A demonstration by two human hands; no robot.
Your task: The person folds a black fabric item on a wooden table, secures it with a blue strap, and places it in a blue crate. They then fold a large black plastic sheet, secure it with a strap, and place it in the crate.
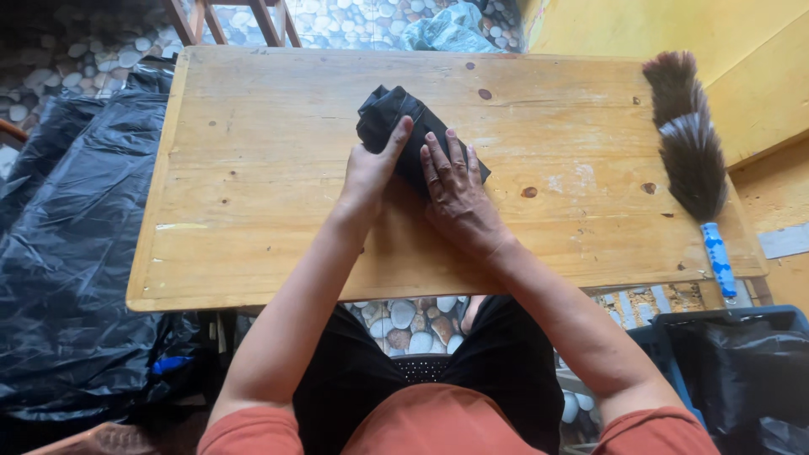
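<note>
A folded black cloth [388, 114] lies near the middle of a wooden table [253, 168]. My left hand [371, 168] grips the cloth's near left edge, thumb stretched up over the fabric. Flat on the cloth's right part lies my right hand [455, 190], fingers spread and pressing down. The part of the cloth under both hands is hidden.
A dark feather duster [687, 143] with a blue and white handle lies along the table's right edge. Black plastic sheeting [67, 253] is piled to the left. A blue bin lined with black plastic [733, 354] stands at the lower right. Yellow walls rise at the right.
</note>
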